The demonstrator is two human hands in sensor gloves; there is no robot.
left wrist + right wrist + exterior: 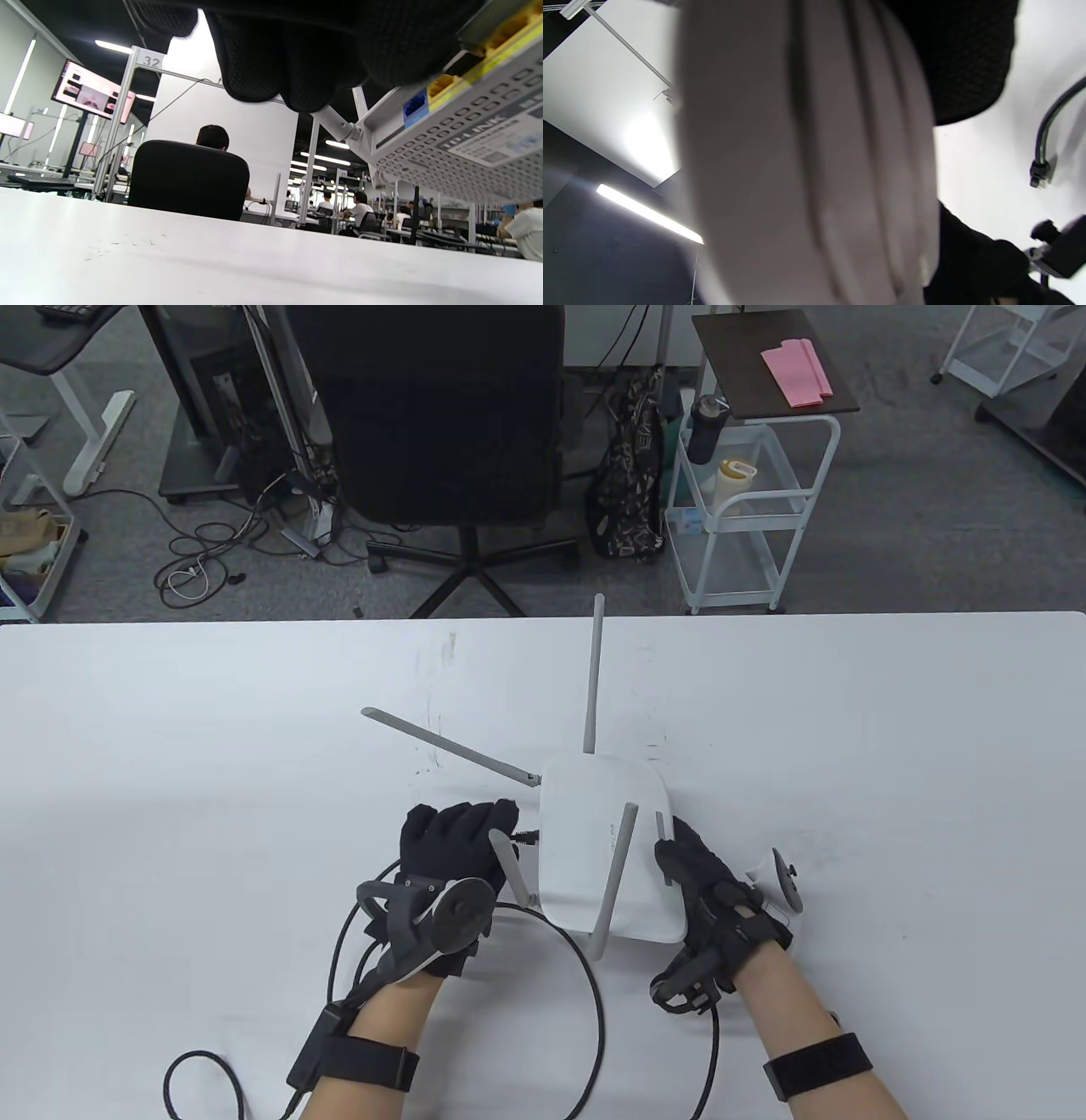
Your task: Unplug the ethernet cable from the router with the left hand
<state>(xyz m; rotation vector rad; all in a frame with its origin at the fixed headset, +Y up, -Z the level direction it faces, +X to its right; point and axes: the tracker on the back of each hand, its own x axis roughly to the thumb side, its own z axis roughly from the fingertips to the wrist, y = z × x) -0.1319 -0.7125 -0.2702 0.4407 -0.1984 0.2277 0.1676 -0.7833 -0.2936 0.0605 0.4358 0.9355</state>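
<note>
On the white table (pixel 254 729) lies a smooth white plastic router (pixel 594 831) with four thin grey antennas, lifted a little at one side. The right hand (pixel 704 891) holds its right edge. The left hand (pixel 454 848) has curled fingers at the black ethernet cable (pixel 526 838), whose plug meets the router's left side; whether they pinch it, I cannot tell.

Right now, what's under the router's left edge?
The router is tilted off the table; its vented underside and label show. The left hand covers most of its ports, hiding the plug.
</note>
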